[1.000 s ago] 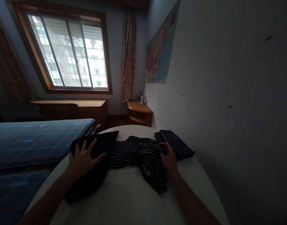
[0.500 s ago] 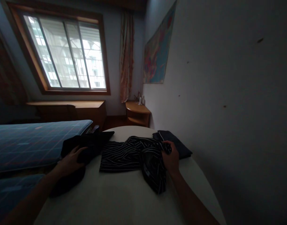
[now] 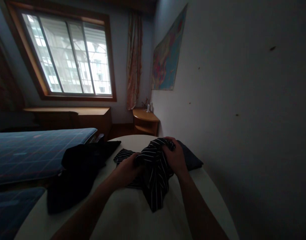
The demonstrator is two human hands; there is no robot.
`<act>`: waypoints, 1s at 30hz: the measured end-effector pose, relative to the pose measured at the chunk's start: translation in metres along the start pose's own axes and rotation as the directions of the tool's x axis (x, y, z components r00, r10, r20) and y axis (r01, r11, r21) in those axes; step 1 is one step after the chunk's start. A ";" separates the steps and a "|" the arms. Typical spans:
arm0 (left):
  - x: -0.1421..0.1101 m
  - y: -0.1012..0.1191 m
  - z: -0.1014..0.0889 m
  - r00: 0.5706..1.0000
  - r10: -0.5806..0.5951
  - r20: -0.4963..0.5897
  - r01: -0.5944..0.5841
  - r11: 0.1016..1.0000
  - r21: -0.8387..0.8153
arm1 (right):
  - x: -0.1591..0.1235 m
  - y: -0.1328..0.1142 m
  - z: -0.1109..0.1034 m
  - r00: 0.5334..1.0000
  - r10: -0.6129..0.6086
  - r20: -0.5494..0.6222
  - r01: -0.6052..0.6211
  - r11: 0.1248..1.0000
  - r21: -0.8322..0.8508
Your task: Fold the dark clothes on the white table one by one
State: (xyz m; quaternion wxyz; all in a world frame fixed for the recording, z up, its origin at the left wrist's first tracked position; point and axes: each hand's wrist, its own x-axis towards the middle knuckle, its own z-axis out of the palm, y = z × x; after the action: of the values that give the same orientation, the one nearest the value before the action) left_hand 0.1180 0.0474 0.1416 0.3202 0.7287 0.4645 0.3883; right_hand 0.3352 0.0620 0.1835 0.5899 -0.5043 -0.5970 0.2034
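A black garment with thin white stripes lies bunched on a round pale table, partly lifted. My left hand is closed on its left side, the fingertips hidden in the cloth. On the upper right, my right hand grips a gathered fold of the same garment. A plain black garment lies crumpled at the table's left edge, apart from both hands. Behind my right hand rests a folded dark garment, partly covered by the hand.
A bed with a blue checked mattress adjoins the table on the left. The white wall runs close along the right. Farther off stand a wooden desk under the window and a corner shelf.
My left hand pushed the plain black garment leftward, let go, then moved right onto the striped garment. My right hand kept its hold and raised the striped cloth, which is now more bunched.
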 end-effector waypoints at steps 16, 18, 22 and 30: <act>0.010 0.005 -0.011 0.995 -0.095 -0.032 0.078 0.935 -0.347 | -0.018 -0.016 -0.012 0.708 -0.033 0.706 0.236 0.952 -0.193; 0.009 0.010 -0.005 0.999 -0.040 -0.029 0.029 0.949 -0.313 | -0.018 -0.013 -0.001 0.653 -0.036 0.756 0.226 0.963 -0.148; 0.006 0.003 -0.002 0.996 -0.058 -0.068 0.035 0.952 -0.304 | -0.008 -0.003 0.006 0.807 -0.067 0.587 0.137 0.988 -0.076; 0.007 -0.050 0.030 0.974 -0.094 0.208 0.164 0.923 -0.348 | 0.019 0.026 -0.009 0.986 0.083 0.141 -0.113 0.969 0.219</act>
State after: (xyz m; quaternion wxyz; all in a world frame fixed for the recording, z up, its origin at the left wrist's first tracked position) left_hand 0.1243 0.0687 0.0875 0.5165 0.6579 0.3997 0.3750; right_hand 0.3565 0.0854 0.1726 0.5921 -0.4486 -0.5816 0.3317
